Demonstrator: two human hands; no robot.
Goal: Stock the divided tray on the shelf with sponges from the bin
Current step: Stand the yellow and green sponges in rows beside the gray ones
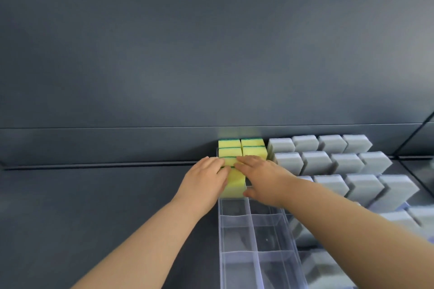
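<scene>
**Yellow foam going into the back cells**

Dark shelf carries the clear tray, its near cells bare. Grey sponges stand in rows right of the tray. Yellow sponges fill the tray's far end, and the nearest sponge stands between both hands. Left hand bends its fingers over that sponge's top; the thumb is hidden, so a grip is unsure. Right hand lays near-straight fingers across the tops. Sponges look light, soft and squashy: take one by its broad faces.
</scene>
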